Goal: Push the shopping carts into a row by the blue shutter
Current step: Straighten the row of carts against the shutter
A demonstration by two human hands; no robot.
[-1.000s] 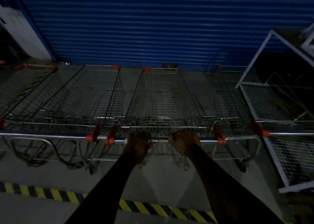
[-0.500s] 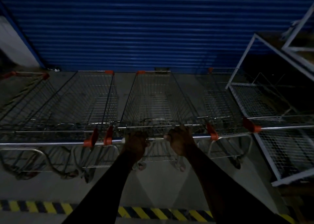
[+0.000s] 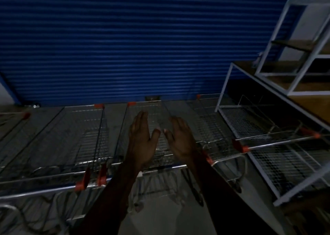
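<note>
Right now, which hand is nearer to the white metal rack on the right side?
Right. The right hand is open above the middle shopping cart, on the side toward the white metal rack. The left hand is beside it, farther from the rack.

Dim, grainy wide-angle view, edges bowed, shadows heavy, slight motion blur.

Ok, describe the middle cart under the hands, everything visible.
The middle cart is a silver wire-mesh basket with orange corner caps at its far end and a metal push bar at the near end. It stands upright, nose toward the blue shutter, in line with carts on both sides. It looks empty. The left hand and right hand are open above it, not gripping the bar.
</note>
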